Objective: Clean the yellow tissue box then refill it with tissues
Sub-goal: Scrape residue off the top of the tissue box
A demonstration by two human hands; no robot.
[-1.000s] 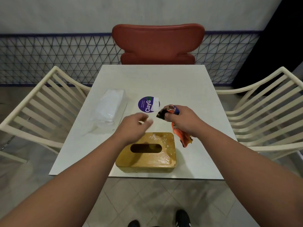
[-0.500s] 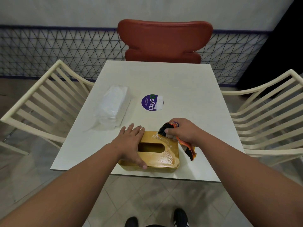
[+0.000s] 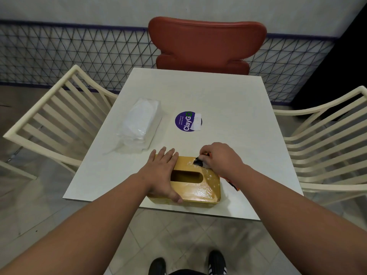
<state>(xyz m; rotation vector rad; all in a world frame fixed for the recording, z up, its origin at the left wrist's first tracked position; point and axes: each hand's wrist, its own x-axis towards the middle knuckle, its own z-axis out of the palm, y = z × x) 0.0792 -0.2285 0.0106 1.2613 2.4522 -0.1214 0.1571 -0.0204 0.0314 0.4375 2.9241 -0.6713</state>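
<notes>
The yellow tissue box (image 3: 202,190) lies near the table's front edge, its slot facing up and its wet top glistening. My left hand (image 3: 161,171) lies flat over the box's left end, fingers straight, thumb on the front edge. My right hand (image 3: 219,159) grips a black and orange cloth (image 3: 198,161) and presses it on the box's far right corner; the cloth's tail (image 3: 233,184) hangs past the box's right side. A clear-wrapped pack of white tissues (image 3: 140,125) lies on the table to the left, beyond the box.
The white square table (image 3: 228,100) carries a round purple sticker (image 3: 187,121) at its middle. Cream slatted chairs stand at the left (image 3: 49,118) and right (image 3: 325,139), a red chair (image 3: 204,44) at the far side. My shoes (image 3: 216,262) show on the tiled floor.
My left hand came down flat onto the box's left end. My right hand lowered the cloth onto the box's far right corner.
</notes>
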